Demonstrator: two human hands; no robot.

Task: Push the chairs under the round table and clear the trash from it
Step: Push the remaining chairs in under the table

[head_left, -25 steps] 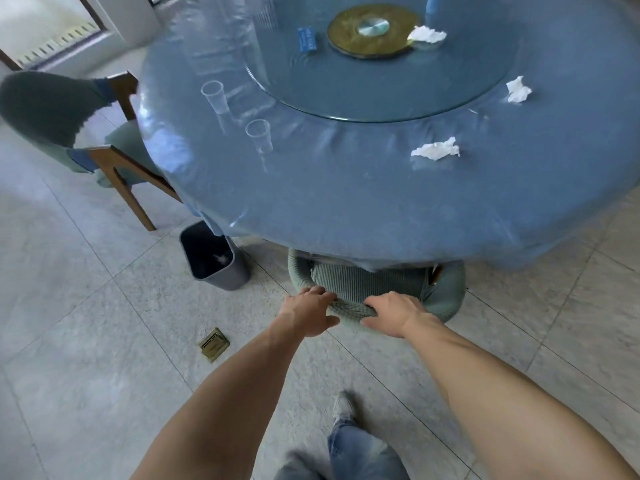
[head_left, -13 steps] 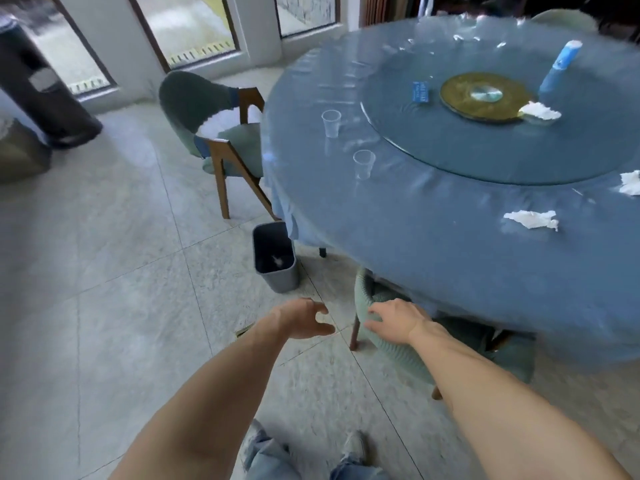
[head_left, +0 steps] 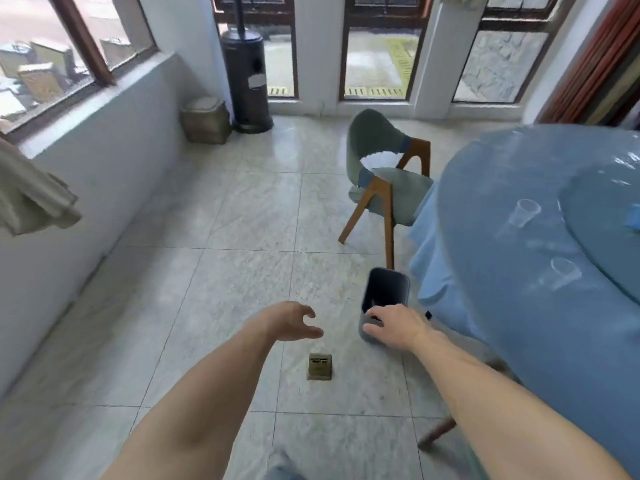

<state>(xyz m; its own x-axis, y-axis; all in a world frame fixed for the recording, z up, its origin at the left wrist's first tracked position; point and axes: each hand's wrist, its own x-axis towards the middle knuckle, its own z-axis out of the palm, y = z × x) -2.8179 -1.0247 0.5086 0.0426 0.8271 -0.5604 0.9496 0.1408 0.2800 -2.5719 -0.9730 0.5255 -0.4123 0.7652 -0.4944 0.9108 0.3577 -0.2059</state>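
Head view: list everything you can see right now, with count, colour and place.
Round table: one, blue cloth, right.
Glass turntable: one, on the table.
Plastic cups: two, clear, on the table.
Chair: one, green with wooden legs, pulled out beside the table.
Trash bin: one, dark grey, on the floor by the table.
Floor socket: one, brass, between the hands.
Patio heater: one, dark, by the windows.
Box: one, tan, beside the heater.
Left hand: open, empty.
Right hand: open, in front of the bin.
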